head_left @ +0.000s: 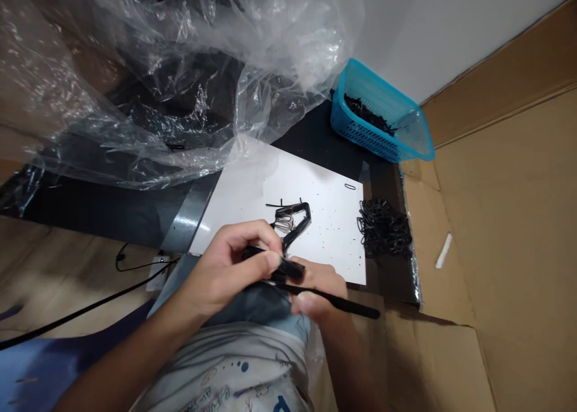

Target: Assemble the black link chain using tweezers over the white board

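Note:
Above the near edge of a white sheet, my two hands meet. My left hand is closed, thumb and fingers pinching a short black piece. My right hand is wrapped round a slim black tool; its rounded end sticks out to the right, and its working end is hidden between the hands. Just beyond my fingers lies a bent black moulded part with thin prongs. Near the sheet's right corner is a small thin black loop. Black specks are scattered over the sheet.
Right of the sheet sits a tangled pile of black loops. A blue basket with black pieces inside stands behind it. Crumpled clear plastic covers the back left. Cardboard borders the right, and a black cable runs at lower left.

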`<state>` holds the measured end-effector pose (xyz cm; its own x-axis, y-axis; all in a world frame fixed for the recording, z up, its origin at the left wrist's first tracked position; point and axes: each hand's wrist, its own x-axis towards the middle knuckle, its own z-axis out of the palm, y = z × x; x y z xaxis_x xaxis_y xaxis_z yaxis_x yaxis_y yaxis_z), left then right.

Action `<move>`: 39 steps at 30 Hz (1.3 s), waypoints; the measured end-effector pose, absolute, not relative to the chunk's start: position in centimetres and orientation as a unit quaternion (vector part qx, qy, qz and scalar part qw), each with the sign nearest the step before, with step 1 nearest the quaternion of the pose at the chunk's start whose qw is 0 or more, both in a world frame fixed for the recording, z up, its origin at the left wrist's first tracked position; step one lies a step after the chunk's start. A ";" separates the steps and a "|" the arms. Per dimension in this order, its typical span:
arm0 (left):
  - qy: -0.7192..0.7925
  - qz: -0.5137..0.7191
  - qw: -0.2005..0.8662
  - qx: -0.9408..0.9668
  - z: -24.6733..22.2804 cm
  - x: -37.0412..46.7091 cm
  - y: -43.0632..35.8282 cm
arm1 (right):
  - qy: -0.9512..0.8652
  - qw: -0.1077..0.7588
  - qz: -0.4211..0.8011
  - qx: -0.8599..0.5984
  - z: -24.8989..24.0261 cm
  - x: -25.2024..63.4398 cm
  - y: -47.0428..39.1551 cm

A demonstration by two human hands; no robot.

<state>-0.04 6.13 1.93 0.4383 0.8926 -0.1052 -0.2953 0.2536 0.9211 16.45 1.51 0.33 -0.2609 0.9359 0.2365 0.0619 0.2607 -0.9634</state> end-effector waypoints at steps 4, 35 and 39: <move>0.352 0.426 0.680 0.482 1.8 -0.5 6.5 | -0.628 0.498 0.478 -0.360 0.5 17.2 1.3; 0.365 0.416 0.602 0.575 2.3 0.0 6.9 | -0.656 0.561 0.332 -0.382 0.4 19.4 2.4; 0.353 0.402 0.613 0.582 2.6 -0.1 6.8 | -0.574 0.543 0.535 -0.298 0.6 17.8 4.0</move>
